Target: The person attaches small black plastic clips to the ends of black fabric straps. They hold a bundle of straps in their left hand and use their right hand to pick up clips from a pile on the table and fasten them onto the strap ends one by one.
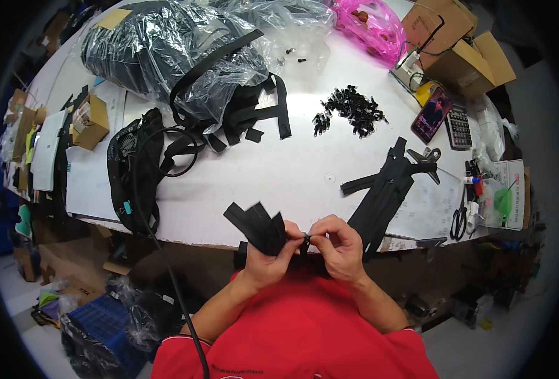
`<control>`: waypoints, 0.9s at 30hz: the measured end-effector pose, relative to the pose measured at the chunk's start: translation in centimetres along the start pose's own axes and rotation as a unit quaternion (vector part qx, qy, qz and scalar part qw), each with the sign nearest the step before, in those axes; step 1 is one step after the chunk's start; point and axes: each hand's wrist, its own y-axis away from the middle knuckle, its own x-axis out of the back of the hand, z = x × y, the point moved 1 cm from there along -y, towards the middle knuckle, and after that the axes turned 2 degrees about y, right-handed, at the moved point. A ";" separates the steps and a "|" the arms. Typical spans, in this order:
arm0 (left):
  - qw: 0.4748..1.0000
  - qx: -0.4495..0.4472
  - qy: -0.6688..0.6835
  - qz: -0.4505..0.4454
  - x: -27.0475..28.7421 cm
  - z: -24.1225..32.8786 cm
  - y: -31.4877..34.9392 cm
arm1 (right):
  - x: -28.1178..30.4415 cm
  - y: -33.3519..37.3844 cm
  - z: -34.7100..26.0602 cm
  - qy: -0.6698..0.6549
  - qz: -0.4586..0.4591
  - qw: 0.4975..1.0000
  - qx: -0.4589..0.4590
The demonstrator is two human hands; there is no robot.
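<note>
At the near edge of the table, my left hand (268,264) is closed round several black zipper tapes (254,227), their cut ends fanning out to the left. My right hand (341,247) meets it fingertip to fingertip, pinching a small dark zipper slider (306,239) at the end of a tape. The fingers partly hide how slider and tape sit together. Farther back lies a loose pile of black zipper sliders (357,112). A stack of black zipper tapes (384,199) rests just right of my right hand, reaching over the table edge.
Plastic-wrapped black material (147,50) fills the back left, with loose black strips (254,114) before it. A black cable (159,252) runs down at left. On the right are a phone (432,115), calculator (459,128), metal clamp (426,158), scissors (459,222) and cardboard box (472,66).
</note>
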 end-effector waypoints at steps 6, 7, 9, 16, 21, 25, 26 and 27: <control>0.993 -0.084 -0.073 -0.046 0.4 0.6 0.3 | 0.6 -0.1 -0.4 0.062 -0.043 0.989 0.124; 0.993 -0.087 -0.063 -0.047 0.4 0.5 0.3 | 0.5 0.1 -0.4 0.052 -0.039 0.992 0.109; 0.994 -0.085 -0.059 -0.043 0.5 0.3 0.3 | 0.5 0.1 -0.6 0.074 -0.046 0.992 0.094; 0.957 0.257 0.134 -0.016 0.3 1.9 -0.3 | 0.2 0.9 -1.1 0.122 -0.083 0.987 -0.065; 0.922 0.331 0.202 0.008 0.5 0.9 -0.5 | -0.1 1.7 -1.1 0.092 -0.079 0.978 -0.169; 0.920 0.332 0.209 0.010 0.8 0.3 -0.6 | -0.5 2.6 -0.1 0.063 -0.065 0.978 -0.186; 0.922 0.322 0.211 0.027 0.7 0.3 -0.8 | -0.6 2.7 0.2 0.058 -0.065 0.980 -0.182; 0.924 0.312 0.214 0.045 0.6 0.3 -0.9 | -0.7 2.8 0.3 0.071 -0.057 0.982 -0.163</control>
